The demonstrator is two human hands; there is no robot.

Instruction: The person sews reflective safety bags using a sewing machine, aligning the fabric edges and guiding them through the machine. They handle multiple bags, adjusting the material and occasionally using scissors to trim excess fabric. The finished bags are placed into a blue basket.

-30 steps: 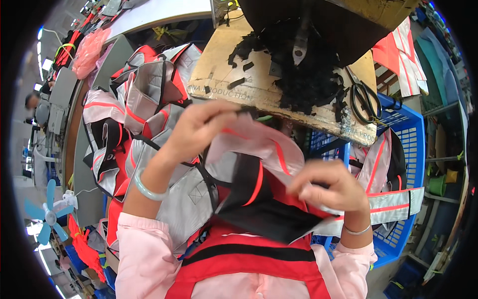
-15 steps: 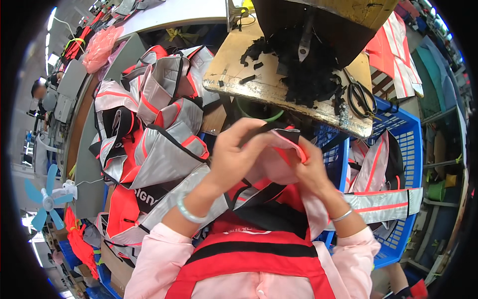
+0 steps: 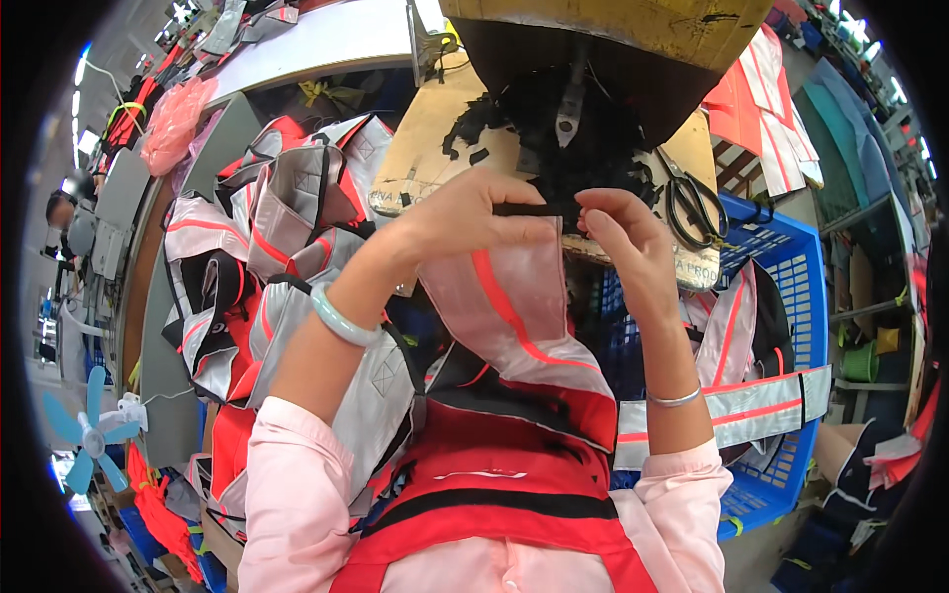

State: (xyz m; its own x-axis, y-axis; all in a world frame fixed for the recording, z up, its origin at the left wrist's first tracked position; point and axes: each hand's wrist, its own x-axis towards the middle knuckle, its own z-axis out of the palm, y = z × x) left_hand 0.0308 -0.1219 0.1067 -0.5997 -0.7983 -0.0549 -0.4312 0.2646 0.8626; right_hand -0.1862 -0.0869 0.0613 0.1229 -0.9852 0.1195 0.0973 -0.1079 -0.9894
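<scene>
A silvery-grey reflective fabric piece (image 3: 494, 301) with a red stripe hangs from my left hand (image 3: 470, 212), its lower part reaching down to red and black cloth at my lap. Along its upper edge runs a narrow black strip (image 3: 537, 210). The left fingers are closed on that edge, thumb below. At the strip's other end, my right hand (image 3: 633, 242) pinches the black tip between thumb and fingertips. Both hands are in front of a worn board (image 3: 395, 183), where black scraps (image 3: 539, 163) lie under a dark machine head (image 3: 593, 74).
Black-handled scissors (image 3: 694, 208) lie on the board's right side. A heap of grey, red and black fabric pieces (image 3: 282, 232) fills the left. At right, a blue plastic basket (image 3: 776, 484) holds similar pieces, one strip (image 3: 761, 410) lying across it. A blue fan (image 3: 91, 437) stands far left.
Both hands have moved up toward the board. The fabric, bunched between them before, now hangs flat with its black strip held straight across. The view has shifted slightly.
</scene>
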